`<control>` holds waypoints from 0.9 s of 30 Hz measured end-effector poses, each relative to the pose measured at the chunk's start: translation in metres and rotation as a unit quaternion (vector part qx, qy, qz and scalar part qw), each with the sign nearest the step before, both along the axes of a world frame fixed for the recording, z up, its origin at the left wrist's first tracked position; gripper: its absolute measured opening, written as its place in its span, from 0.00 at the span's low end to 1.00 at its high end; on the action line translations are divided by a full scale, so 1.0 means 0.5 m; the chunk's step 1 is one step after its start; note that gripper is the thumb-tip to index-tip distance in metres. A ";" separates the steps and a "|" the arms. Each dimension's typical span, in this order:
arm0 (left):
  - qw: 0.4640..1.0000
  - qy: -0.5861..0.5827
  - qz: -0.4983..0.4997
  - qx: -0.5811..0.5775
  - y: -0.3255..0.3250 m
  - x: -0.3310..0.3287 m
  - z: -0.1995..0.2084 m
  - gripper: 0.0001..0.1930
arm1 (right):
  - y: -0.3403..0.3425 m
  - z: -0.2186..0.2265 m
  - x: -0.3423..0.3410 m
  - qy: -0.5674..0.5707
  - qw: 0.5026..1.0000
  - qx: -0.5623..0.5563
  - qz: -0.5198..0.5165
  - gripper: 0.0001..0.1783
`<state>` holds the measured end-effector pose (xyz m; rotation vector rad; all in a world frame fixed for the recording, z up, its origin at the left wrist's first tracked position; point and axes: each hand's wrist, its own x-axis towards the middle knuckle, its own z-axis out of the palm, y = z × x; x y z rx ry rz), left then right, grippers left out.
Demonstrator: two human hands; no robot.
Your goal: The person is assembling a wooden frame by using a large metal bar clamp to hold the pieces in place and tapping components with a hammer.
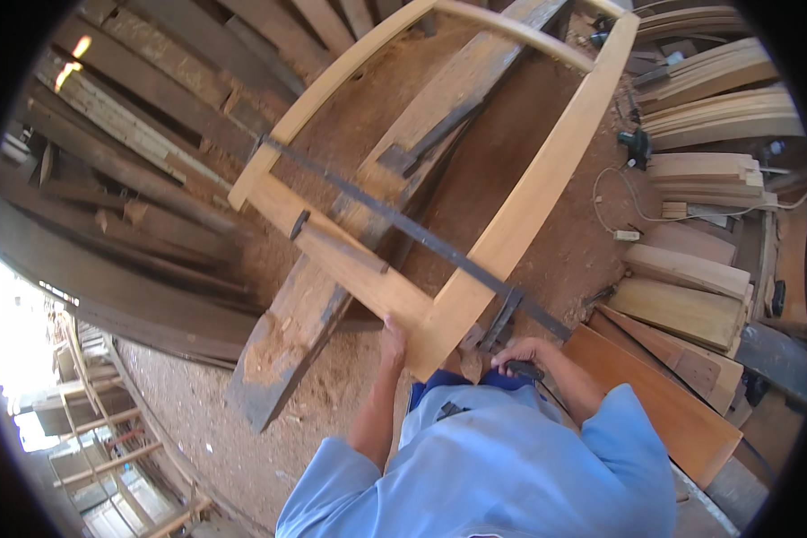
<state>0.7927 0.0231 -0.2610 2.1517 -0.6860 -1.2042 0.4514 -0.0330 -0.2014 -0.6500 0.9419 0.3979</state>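
A light wooden frame (540, 211) with curved side pieces rests across a thick, worn plank (282, 345). A dark metal bar clamp (377, 208) spans the frame near its close end, from the left side piece to past the right one. My left hand (393, 342) grips the frame's near rail by the right corner; some of its fingers are hidden. Closed around the dark handle at the clamp's screw end is my right hand (522, 353). On the near rail lies a hammer (345, 250), its dark head toward the left.
Stacked boards (134, 99) fill the left side. Piles of curved wooden pieces (713, 121) line the right, with a power tool (635, 148) and a pale cord (598, 193) beside them. A reddish-brown board (655, 403) lies close by my right arm. Sawdust covers the ground.
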 end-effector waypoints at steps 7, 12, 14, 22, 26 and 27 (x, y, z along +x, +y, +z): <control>0.997 0.066 0.030 0.037 -0.016 -0.009 0.015 0.42 | 0.083 0.074 0.059 0.237 0.818 -0.486 0.197 0.23; 0.985 0.173 0.009 0.005 -0.015 0.012 -0.001 0.41 | 0.104 0.053 0.043 0.184 0.820 -0.506 0.195 0.27; 0.979 0.202 0.024 -0.018 -0.027 -0.002 0.002 0.40 | 0.061 0.011 0.012 0.075 0.883 -0.431 0.170 0.27; 0.901 -0.178 -0.323 0.229 -0.107 0.033 0.183 0.35 | 0.051 -0.041 0.005 0.129 0.928 -0.299 0.182 0.19; 0.892 -0.239 -0.383 0.027 -0.172 0.076 0.265 0.29 | 0.103 0.049 0.058 0.295 0.811 -0.472 0.179 0.29; 0.892 -0.258 -0.368 -0.050 -0.189 0.089 0.222 0.28 | 0.096 0.071 0.060 0.272 0.814 -0.473 0.201 0.31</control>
